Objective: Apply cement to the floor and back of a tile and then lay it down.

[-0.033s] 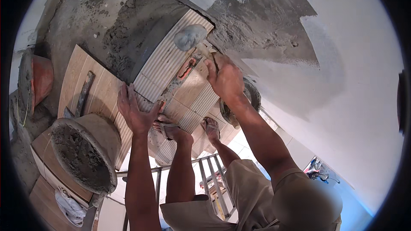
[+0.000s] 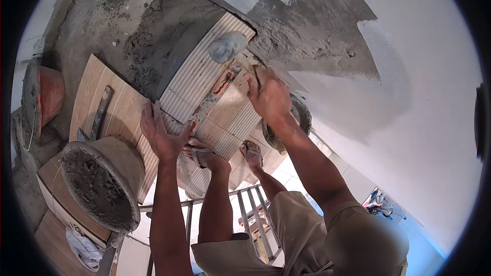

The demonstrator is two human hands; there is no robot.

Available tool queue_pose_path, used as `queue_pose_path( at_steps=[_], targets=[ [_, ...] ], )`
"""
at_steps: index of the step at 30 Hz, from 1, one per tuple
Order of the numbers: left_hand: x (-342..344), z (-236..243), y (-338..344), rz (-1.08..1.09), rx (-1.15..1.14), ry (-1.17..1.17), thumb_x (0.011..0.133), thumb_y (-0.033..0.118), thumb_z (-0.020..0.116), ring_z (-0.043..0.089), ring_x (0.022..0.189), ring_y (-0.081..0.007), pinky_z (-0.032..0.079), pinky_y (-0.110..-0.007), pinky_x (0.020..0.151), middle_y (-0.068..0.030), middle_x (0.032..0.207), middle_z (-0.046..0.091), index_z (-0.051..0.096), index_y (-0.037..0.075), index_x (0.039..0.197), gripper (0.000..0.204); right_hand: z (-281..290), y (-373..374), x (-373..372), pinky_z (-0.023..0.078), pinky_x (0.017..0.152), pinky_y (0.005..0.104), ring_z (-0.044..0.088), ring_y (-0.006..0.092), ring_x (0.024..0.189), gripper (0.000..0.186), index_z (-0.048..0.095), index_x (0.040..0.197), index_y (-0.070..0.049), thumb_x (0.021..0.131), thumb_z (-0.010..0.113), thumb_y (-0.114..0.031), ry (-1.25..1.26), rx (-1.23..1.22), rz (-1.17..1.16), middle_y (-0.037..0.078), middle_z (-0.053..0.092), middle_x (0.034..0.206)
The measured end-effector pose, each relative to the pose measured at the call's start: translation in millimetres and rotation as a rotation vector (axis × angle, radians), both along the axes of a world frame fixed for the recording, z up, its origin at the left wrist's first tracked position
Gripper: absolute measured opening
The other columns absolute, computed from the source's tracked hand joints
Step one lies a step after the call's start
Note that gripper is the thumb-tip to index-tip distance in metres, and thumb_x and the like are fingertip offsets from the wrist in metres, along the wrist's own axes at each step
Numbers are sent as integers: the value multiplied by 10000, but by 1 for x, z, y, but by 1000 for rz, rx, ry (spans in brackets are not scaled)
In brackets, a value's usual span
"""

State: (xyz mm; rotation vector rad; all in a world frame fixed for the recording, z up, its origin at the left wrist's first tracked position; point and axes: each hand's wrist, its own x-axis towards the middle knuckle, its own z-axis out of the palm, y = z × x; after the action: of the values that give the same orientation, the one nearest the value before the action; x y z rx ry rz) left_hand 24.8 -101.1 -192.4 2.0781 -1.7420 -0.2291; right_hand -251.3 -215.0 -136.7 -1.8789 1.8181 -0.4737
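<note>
My right hand (image 2: 272,94) is wrapped round the handle of a rubber mallet (image 2: 227,47). The mallet's pale grey head is over a ribbed, wood-look tile (image 2: 186,74) beside grey mortar. A mortar-smeared spirit level (image 2: 202,110) with orange-framed openings runs along this tile's near side. My left hand (image 2: 163,135) has its fingers spread at the tile's lower left corner, the thumb near the level's end. Whether the thumb presses on the level, I cannot tell. Laid tiles (image 2: 217,135) continue under my sandalled feet.
Wet mortar (image 2: 179,15) spreads past the tile toward the wall. At left are a mortar-filled bucket (image 2: 130,161), an orange container (image 2: 51,94), and a narrow metal tool (image 2: 102,112) on loose tiles. Another bucket (image 2: 305,115) stands behind my right wrist. A metal ladder (image 2: 253,209) lies below.
</note>
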Motion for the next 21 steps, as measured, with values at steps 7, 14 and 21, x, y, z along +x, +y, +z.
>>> queue_pose_path(
  at_steps=[7, 14, 21],
  targets=[
    [2, -3, 0, -12, -23, -18, 593, 390, 932, 380, 1413, -467, 297, -603, 1167, -243, 1561, 406, 449, 50, 1500, 1082, -10, 4, 1, 540, 802, 512, 666, 472, 938, 331, 672, 1175, -24, 995, 647, -301, -53, -5, -27, 267, 680, 1023],
    [10, -3, 1, -7, -58, -33, 579, 383, 934, 388, 1398, -480, 299, -608, 1165, -261, 1547, 406, 441, 6, 1466, 1082, -27, 13, -5, 551, 871, 504, 670, 475, 996, 407, 671, 1240, -1, 1003, 614, -328, -5, 30, 8, 278, 684, 1131],
    [5, 0, 0, 13, -36, 39, 558, 353, 935, 383, 1414, -450, 298, -587, 1181, -228, 1560, 402, 443, 12, 1465, 1086, -45, 20, -12, 535, 866, 507, 651, 489, 1019, 391, 673, 1220, 20, 1001, 641, -303, -102, -20, 44, 287, 676, 1074]
  ],
)
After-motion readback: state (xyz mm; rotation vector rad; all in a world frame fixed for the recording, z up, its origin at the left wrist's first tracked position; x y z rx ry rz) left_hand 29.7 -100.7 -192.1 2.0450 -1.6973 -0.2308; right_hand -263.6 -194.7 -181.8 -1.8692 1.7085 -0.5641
